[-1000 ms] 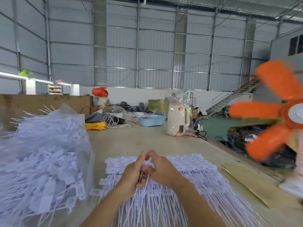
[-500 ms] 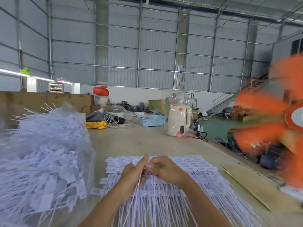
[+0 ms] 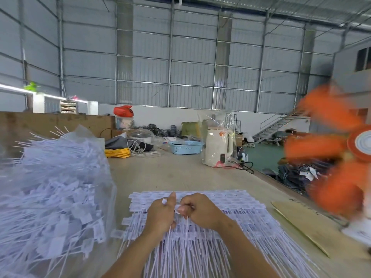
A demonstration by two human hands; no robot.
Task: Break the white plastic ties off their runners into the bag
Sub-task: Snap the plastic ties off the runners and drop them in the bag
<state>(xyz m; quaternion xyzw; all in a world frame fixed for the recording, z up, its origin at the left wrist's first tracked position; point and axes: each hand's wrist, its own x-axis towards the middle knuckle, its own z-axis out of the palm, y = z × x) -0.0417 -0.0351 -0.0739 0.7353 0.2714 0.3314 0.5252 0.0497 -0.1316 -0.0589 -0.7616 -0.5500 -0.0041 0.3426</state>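
A wide stack of white plastic ties on their runners (image 3: 239, 209) lies on the table in front of me, tag ends away, tails toward me. My left hand (image 3: 160, 214) and my right hand (image 3: 200, 210) meet above the stack's far edge, each pinching white ties at the tag end, whose thin tails hang down between the hands. To my left stands a clear plastic bag (image 3: 50, 197) heaped with loose white ties.
A spinning orange fan (image 3: 331, 157) blurs at the right edge. A cardboard sheet (image 3: 313, 225) lies right of the stack. At the table's far end stand a white kettle (image 3: 217, 148), a blue basket (image 3: 185, 147), yellow cord (image 3: 117, 153) and cables.
Both hands have drifted slightly farther along the stack's far edge, still pinching ties together. The fan blades have kept turning.
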